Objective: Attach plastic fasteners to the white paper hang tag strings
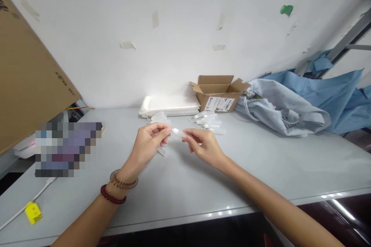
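Note:
A small translucent plastic bottle with a white cap is held between my two hands above the table. My right hand is closed around its body. With thumb and forefinger, my left hand pinches at the cap end; exactly what lies between those fingertips is too small to make out. Beyond my left hand lies a group of similar translucent pieces, partly hidden by the fingers. Several capped bottles with thin loops lie on the tabletop behind my right hand.
Against the wall are a stack of white padded envelopes and an open cardboard box. Pale blue cloth is heaped to the right. On the left are a pixelated device, a white cable with a yellow tag and a large cardboard sheet.

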`<state>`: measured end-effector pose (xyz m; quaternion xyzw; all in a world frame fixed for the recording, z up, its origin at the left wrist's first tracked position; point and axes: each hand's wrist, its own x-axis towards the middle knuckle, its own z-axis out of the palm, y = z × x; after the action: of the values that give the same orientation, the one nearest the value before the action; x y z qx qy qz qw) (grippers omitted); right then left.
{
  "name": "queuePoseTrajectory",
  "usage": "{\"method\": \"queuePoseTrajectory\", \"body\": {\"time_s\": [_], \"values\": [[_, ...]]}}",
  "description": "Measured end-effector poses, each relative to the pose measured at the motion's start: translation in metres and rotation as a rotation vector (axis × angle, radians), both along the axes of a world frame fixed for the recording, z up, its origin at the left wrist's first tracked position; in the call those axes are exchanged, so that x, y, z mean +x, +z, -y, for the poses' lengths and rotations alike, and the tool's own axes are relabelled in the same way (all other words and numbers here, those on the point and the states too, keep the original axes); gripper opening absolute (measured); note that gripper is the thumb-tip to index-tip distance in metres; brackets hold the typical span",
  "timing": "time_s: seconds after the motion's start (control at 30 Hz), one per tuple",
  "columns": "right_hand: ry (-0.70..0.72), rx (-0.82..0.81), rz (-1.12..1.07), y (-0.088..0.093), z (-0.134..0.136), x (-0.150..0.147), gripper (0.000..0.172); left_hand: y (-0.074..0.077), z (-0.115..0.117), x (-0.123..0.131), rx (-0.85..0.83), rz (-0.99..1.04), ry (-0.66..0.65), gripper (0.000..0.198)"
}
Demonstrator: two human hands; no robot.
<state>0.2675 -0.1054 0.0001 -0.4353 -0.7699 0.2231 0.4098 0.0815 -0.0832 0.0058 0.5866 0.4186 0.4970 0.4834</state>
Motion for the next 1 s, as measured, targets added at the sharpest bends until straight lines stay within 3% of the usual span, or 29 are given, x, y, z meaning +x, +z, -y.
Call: {"method": "queuePoseTrajectory", "body": {"time_s": [0.2, 0.6, 0.83, 1.0], "values": [[-0.026, 0.085, 0.081, 0.006, 0.002, -0.002, 0.026, 0.003, -0.002, 0.000, -0.044, 0.095, 0.000, 0.016], [0.005, 0.063, 0.053, 0.006, 0.001, -0.002, 0.029, 0.003, -0.002, -0.003, -0.091, 0.132, -0.043, 0.017], [-0.009, 0.042, 0.043, 0.006, 0.001, 0.005, 0.031, 0.003, -0.009, -0.011, -0.088, 0.265, 0.071, 0.019], [0.008, 0.030, 0.044, 0.006, 0.001, 0.006, 0.028, 0.004, -0.008, -0.011, -0.108, 0.079, -0.017, 0.022]]}}
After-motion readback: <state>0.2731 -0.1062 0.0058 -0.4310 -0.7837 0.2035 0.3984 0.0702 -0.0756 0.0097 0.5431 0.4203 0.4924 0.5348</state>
